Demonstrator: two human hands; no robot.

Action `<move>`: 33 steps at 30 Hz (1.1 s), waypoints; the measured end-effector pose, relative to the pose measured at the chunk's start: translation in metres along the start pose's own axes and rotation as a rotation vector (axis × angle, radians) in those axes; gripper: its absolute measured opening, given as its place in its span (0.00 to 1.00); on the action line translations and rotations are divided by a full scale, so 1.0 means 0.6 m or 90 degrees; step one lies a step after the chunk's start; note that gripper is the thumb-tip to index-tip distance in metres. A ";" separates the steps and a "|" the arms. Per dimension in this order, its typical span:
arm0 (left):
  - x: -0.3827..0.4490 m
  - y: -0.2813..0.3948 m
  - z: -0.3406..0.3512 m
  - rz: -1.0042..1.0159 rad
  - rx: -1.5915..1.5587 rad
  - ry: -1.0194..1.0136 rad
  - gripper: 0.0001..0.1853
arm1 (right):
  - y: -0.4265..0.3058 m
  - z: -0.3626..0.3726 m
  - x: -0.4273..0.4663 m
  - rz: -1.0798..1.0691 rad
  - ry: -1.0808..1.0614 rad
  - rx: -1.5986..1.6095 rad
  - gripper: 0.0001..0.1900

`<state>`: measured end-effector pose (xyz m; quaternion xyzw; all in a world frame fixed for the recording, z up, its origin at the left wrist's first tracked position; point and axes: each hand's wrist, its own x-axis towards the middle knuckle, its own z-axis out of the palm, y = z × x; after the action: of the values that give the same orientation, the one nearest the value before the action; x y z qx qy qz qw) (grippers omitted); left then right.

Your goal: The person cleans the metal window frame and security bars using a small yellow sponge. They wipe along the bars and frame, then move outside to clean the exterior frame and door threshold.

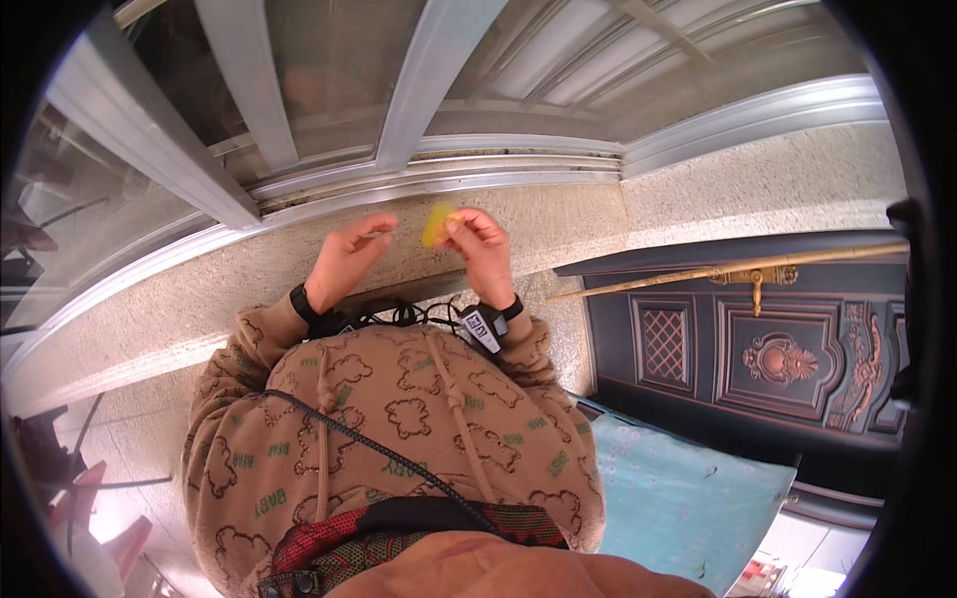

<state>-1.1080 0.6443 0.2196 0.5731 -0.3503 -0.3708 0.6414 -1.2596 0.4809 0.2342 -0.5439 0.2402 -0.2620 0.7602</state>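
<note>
Between the thumb and fingers of my right hand (484,250) is a small, flat, translucent yellow piece (437,223), slightly blurred. It is held over the speckled stone window ledge (553,217). Off to its left, my left hand (348,260) has its thumb and forefinger a little apart, with nothing seen between them. Both hands are above the ledge, just short of the sliding window's metal track (508,163). Black straps circle both wrists, and a device with a small display (478,329) sits by the right one.
Glass panes in metal frames (415,82) rise beyond the ledge. At the right are a dark panelled door (777,359) with a brass handle, a bamboo pole (733,269) across it, and a light blue cloth (673,486). Black cables (404,310) hang before my sweatshirt.
</note>
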 end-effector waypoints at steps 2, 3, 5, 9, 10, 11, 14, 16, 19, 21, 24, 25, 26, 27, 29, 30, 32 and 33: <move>0.015 -0.001 0.012 -0.060 -0.029 0.012 0.14 | -0.028 -0.033 0.032 -0.066 -0.030 -0.050 0.04; 0.022 0.002 0.018 -0.068 -0.004 0.032 0.13 | -0.042 -0.047 0.050 -0.101 -0.047 -0.079 0.04; 0.035 0.016 0.030 -0.118 0.056 0.077 0.12 | -0.061 -0.068 0.079 -0.130 -0.050 -0.107 0.05; 0.089 0.084 0.038 0.434 0.746 0.068 0.13 | -0.076 -0.091 0.126 -0.135 -0.083 -0.121 0.06; 0.108 0.106 0.038 0.520 0.857 0.026 0.14 | -0.074 -0.092 0.135 -0.127 -0.092 -0.118 0.06; 0.124 0.124 0.042 0.552 0.918 0.018 0.15 | -0.072 -0.092 0.142 -0.123 -0.099 -0.116 0.06; 0.161 0.163 0.047 0.600 1.118 -0.016 0.16 | -0.051 -0.083 0.141 -0.080 -0.085 -0.052 0.06; 0.169 0.176 0.042 0.565 1.294 -0.051 0.16 | -0.038 -0.079 0.135 -0.047 -0.085 -0.030 0.06; 0.167 0.174 0.032 0.560 1.304 -0.058 0.16 | -0.026 -0.088 0.117 -0.030 -0.094 0.001 0.05; 0.158 0.172 0.018 0.550 1.257 -0.039 0.15 | -0.022 -0.101 0.105 -0.005 -0.074 0.020 0.05; 0.134 0.170 -0.012 0.538 1.247 -0.022 0.16 | -0.020 -0.127 0.090 0.035 -0.047 0.080 0.05; 0.126 0.170 -0.025 0.536 1.238 -0.015 0.16 | -0.019 -0.134 0.087 0.038 -0.038 0.078 0.05; 0.118 0.170 -0.038 0.533 1.228 -0.007 0.17 | -0.019 -0.140 0.084 0.041 -0.029 0.081 0.05; 0.109 0.170 -0.051 0.529 1.218 0.002 0.17 | -0.018 -0.144 0.082 0.055 -0.009 0.078 0.05; 0.094 0.170 -0.076 0.505 1.192 0.014 0.18 | -0.018 -0.144 0.081 0.036 -0.020 0.080 0.05; 0.085 0.170 -0.089 0.517 1.189 0.024 0.17 | -0.017 -0.142 0.082 0.034 -0.024 0.079 0.05; 0.069 0.171 -0.114 0.522 1.193 0.040 0.17 | -0.015 -0.132 0.084 0.038 -0.030 0.074 0.05; 0.061 0.171 -0.125 0.520 1.197 0.049 0.17 | -0.014 -0.125 0.085 0.043 -0.033 0.071 0.05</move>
<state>-1.0173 0.6548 0.3153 0.6926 -0.6466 0.3190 0.0213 -1.2715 0.3926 0.2162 -0.4990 0.2238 -0.2349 0.8036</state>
